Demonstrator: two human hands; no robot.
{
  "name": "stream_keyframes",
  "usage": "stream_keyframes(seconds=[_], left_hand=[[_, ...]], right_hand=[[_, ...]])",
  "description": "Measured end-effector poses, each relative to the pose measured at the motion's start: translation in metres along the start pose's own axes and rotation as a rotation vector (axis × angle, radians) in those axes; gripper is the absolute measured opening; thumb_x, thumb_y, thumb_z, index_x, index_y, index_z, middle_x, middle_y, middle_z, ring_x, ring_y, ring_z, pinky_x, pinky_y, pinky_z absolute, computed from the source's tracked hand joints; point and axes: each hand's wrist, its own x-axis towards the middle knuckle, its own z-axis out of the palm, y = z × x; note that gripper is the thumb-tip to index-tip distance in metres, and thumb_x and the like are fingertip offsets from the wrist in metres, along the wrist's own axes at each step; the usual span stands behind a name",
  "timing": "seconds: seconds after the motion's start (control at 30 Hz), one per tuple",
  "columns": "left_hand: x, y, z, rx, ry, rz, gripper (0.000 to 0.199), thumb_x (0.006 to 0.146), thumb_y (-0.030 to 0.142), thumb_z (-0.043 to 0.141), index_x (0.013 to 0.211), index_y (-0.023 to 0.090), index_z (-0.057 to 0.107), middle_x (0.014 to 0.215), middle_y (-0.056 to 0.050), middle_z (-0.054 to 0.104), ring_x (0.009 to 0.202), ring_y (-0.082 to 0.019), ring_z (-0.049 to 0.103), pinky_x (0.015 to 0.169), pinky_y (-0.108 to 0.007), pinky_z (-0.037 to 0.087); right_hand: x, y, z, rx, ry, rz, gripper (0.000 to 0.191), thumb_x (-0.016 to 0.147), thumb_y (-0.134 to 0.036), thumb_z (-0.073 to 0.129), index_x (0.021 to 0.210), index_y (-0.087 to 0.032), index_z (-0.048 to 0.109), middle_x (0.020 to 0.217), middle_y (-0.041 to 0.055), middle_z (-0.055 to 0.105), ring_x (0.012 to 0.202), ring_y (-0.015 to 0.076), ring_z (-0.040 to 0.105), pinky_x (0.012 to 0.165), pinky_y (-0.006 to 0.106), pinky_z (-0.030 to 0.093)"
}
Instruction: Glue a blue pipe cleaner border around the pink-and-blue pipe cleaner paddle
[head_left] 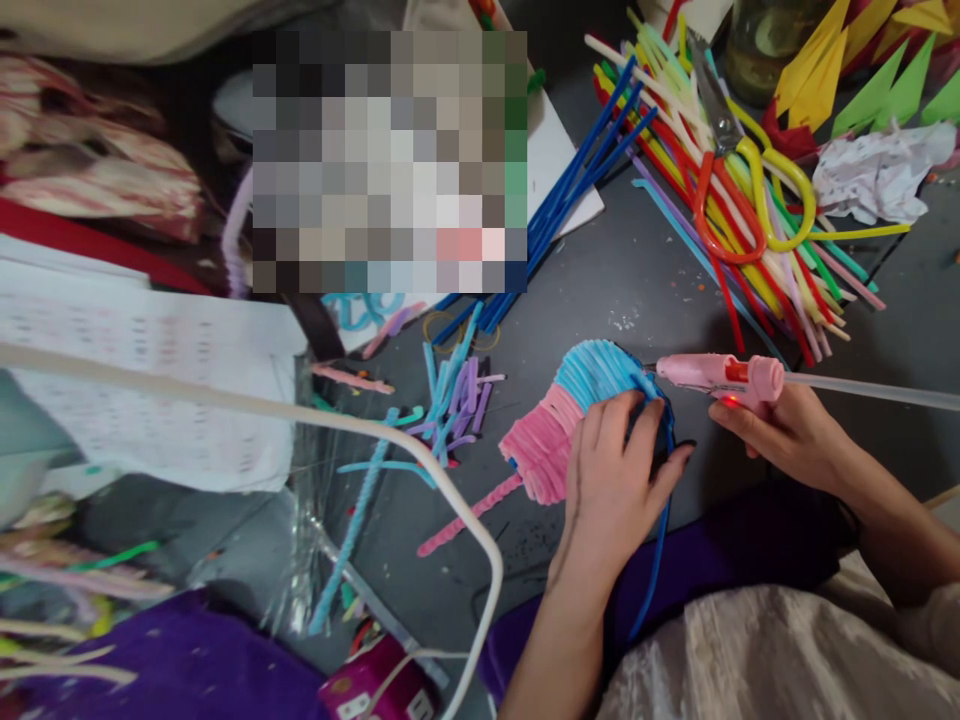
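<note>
A pink hot glue gun (701, 372) is in my right hand (799, 435), its red light lit and a clear glue stick (862, 386) sticking out behind. The nozzle points left, at the edge of a flat craft piece (589, 372) made of light blue and pink pipe cleaners in close rows. My left hand (611, 465) lies over this piece, its fingertips closed on a dark blue pipe cleaner (663, 540) along the edge. The loose end of that strand trails down toward my lap. From the pink part, a twisted pink stem (469, 515) extends lower left.
Scissors (739, 170) lie on a heap of coloured pipe cleaners (667, 110) at upper right, near crumpled paper (874, 175). Short cut pieces (454, 395) lie left of the craft. A white cable (450, 480) crosses to a magenta power box (382, 685). Part of the top is pixelated.
</note>
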Motion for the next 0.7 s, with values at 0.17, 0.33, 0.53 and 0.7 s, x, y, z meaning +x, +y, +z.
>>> stream_keyframes(seconds=[0.17,0.33,0.53,0.7], left_hand=[[0.0006,0.0008,-0.0001,0.014,0.003,0.012,0.041,0.099,0.041,0.067,0.129,0.013,0.06,0.123,-0.016,0.063,0.112,-0.031,0.06,0.093,-0.045,0.054],[0.0007,0.0005,0.0003,0.03,0.007,0.018,0.042,0.099,0.042,0.066,0.128,0.013,0.06,0.123,-0.017,0.063,0.111,-0.031,0.06,0.092,-0.045,0.054],[0.0007,0.0003,0.0,0.027,0.0,0.016,0.041,0.1,0.043,0.065,0.129,0.014,0.06,0.123,-0.016,0.064,0.111,-0.032,0.061,0.092,-0.045,0.054],[0.0004,0.0003,0.0004,0.037,-0.002,0.013,0.041,0.1,0.043,0.064,0.129,0.015,0.059,0.123,-0.016,0.063,0.111,-0.031,0.061,0.092,-0.045,0.055]], right_hand=[[0.0,-0.0014,-0.001,-0.012,-0.011,-0.01,0.042,0.099,-0.053,0.058,0.07,-0.024,0.052,0.052,-0.0022,0.049,0.059,0.0165,0.055,0.054,0.027,0.038],[-0.0003,0.001,0.0002,-0.054,-0.018,0.002,0.042,0.101,-0.055,0.054,0.074,-0.023,0.053,0.056,-0.0017,0.052,0.056,0.0147,0.052,0.053,0.026,0.037],[-0.001,0.0014,0.0009,-0.064,-0.023,0.045,0.041,0.099,-0.058,0.054,0.078,-0.022,0.055,0.06,-0.0012,0.055,0.054,0.0139,0.05,0.051,0.026,0.034],[-0.0007,0.0018,0.0012,0.023,-0.013,0.055,0.042,0.097,-0.058,0.059,0.075,-0.022,0.054,0.056,-0.0025,0.052,0.05,0.0118,0.047,0.048,0.025,0.033]])
